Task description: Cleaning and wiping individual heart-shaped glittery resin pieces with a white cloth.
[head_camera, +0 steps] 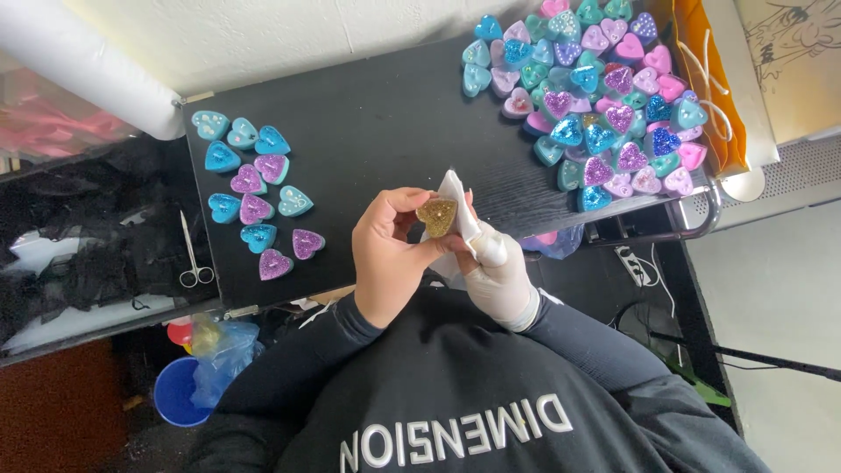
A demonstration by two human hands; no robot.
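My bare left hand (385,254) pinches a small gold glitter heart (436,216) between thumb and fingers, just above the near edge of the black table (394,123). My right hand (501,273) wears a white glove and holds a white cloth (455,194) pressed against the right side of the heart. The two hands touch each other around the heart. Part of the cloth is hidden behind the fingers.
A large pile of glitter hearts (596,96) in blue, pink, purple and teal lies at the table's far right. A smaller group of hearts (254,197) lies at the left. Scissors (193,254) rest by the left edge. An orange bag (710,79) stands far right.
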